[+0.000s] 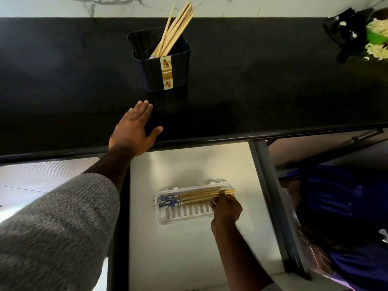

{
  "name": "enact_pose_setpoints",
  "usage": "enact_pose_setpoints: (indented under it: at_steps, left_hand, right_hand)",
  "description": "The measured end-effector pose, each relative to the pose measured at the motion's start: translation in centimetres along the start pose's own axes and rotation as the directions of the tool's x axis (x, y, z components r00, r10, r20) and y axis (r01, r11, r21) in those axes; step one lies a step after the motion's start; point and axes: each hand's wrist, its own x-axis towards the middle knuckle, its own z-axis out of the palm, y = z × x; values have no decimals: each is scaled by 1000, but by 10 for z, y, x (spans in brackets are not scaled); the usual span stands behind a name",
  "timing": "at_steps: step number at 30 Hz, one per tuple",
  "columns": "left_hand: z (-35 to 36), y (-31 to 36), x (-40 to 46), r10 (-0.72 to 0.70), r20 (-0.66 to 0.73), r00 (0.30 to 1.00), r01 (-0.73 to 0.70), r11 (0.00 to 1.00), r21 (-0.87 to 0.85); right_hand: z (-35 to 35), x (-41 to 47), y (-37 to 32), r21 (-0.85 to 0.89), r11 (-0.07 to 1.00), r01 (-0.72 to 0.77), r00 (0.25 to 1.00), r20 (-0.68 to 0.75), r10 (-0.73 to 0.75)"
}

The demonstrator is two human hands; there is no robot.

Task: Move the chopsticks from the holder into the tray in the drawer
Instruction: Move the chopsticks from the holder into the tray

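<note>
Head view, looking down over counter and open drawer. My right hand (226, 208) pinches the plain-wood ends of a bundle of chopsticks (195, 197), fingers curled round them at the right end of the tray (182, 217). This bundle lies along the tray's back edge, long axis left to right, with its blue-and-white patterned ends pointing left and reaching slightly past the tray's left rim. The tray is white, slotted, and rests on the pale floor of the drawer (189, 259). My left hand (134, 131) lies flat and released on the black counter (252, 80), fingers straight, thumb spread toward the counter edge, holding nothing. Just beyond its fingertips stands the holder (163, 66), a dark square tub with a flowered label strip. Several more chopsticks remain in it, leaning up and to the right against its far right corner, plain ends uppermost, patterned ends hidden inside. I judge that the next pickup turns on this: those sticks lie ahead of and above the left hand, which is far nearer them than the right.
</note>
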Motion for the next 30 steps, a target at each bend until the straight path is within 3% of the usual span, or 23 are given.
enact_pose_setpoints:
  at_steps: [13,20,25,30]
  left_hand:
    - [-4,4,-1,-12,1,1000,12,1000,16]
    - [0,1,0,-5,8,1000,5,1000,21]
    - [1,-1,0,4,-7,1000,-4,1000,16]
    - [3,-4,2,7,-3,1000,-7,1000,14]
  right_hand:
    - [15,-5,-3,46,989,-139,990,-20,140]
    - [8,3,-7,-148,976,-160,970,160,183]
    - [5,-2,-12,-121,987,-103,977,174,123]
    - [20,-19,-33,60,995,83,983,159,-92]
